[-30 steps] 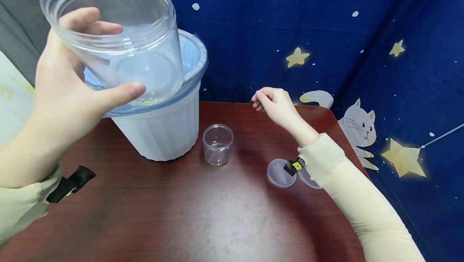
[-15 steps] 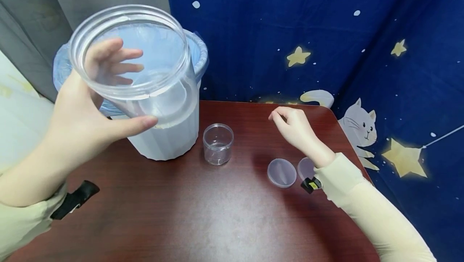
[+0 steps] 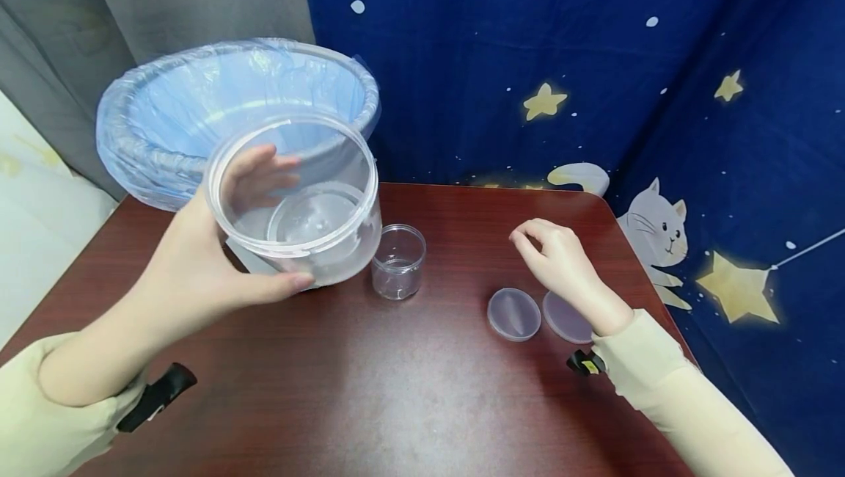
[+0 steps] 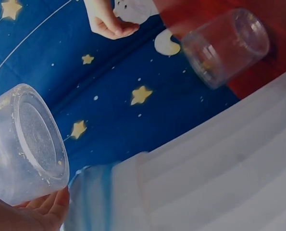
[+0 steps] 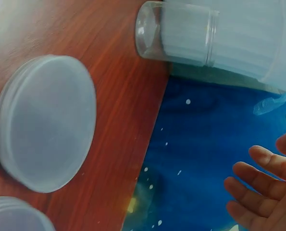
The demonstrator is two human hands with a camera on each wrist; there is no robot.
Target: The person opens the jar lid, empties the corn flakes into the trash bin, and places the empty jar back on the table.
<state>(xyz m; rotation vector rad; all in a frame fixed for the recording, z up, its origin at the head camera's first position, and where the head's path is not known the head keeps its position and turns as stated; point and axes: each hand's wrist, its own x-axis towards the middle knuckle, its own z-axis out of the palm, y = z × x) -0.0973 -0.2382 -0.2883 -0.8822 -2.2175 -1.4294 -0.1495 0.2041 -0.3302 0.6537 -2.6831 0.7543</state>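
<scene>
My left hand (image 3: 198,257) grips a large clear plastic jar (image 3: 343,249) from its left side, thumb in front and fingers round the back. The jar is lidless and tilted, its mouth facing the head camera. In the left wrist view, yellowish flecks cling to the base of the jar (image 4: 18,144). Over the right part of the table hovers my right hand (image 3: 554,253), fingers loosely bent and holding nothing. Two translucent round lids lie below it: the left lid (image 3: 513,314) is fully visible, while my wrist partly covers the right lid (image 3: 564,315).
A smaller clear jar (image 3: 398,279) stands upright on the brown table (image 3: 396,381), just right of the large jar. Behind the left hand is a white bin with a blue bag (image 3: 119,125) over its rim. A blue starry curtain (image 3: 449,59) hangs behind the table.
My left hand has brought the large jar down and to the right, from over the bin to in front of it. My right hand has shifted right and lower, over the lids.
</scene>
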